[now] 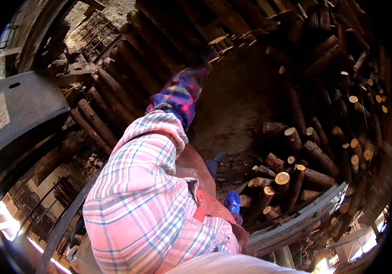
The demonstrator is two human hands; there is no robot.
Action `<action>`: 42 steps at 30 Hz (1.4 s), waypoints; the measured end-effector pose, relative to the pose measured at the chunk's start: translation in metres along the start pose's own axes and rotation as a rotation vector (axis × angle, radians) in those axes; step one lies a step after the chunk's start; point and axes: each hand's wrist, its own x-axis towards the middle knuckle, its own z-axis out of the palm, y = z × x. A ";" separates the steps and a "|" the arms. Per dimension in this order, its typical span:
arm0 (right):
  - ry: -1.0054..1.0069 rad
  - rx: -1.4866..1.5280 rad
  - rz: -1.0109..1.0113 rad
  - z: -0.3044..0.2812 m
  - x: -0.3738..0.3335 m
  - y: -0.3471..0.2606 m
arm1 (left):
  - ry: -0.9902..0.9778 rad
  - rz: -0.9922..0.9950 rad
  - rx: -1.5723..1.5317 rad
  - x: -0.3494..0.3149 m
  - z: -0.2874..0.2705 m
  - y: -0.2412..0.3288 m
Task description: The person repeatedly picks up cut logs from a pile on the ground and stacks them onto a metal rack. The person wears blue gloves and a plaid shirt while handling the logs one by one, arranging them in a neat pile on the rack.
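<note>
Between the left hand (199, 57) and blue-gloved right hand (233, 202), dim brown floor (232, 102); grey metal cabinet (27, 109) off to their left! Rough-barked logs (320, 157), pale at cut ends, crowd the right, near the left too; 2 grips, can't tell either!

Grey box (36, 107), pale label (0, 111), barred frame (99, 38)

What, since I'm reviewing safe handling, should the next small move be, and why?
Probably steady the left hand and make sure of its hold: it reaches far out near a pale cut log end, and shadow hides whether it grips anything.
</note>
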 end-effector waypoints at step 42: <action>1.317 -0.495 -0.608 -0.560 -0.047 -0.138 | -0.899 0.137 0.840 -0.565 0.239 -0.284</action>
